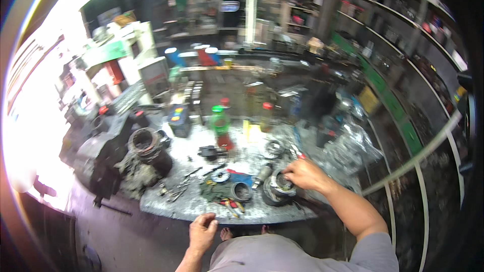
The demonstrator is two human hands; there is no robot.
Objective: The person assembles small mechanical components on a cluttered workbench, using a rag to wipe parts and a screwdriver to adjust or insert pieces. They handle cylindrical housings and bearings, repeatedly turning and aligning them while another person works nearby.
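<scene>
Right fingers [290, 173], round metal housing [275, 191] just beneath their tips

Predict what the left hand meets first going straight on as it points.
Probably the front edge of the workbench, though depth is unclear. If the left hand clears it, likely the dark green rag.

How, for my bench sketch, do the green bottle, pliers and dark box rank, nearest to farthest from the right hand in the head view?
1. Pliers: left, front edge.
2. Green bottle: left, farther back.
3. Dark box: farthest left.
</scene>
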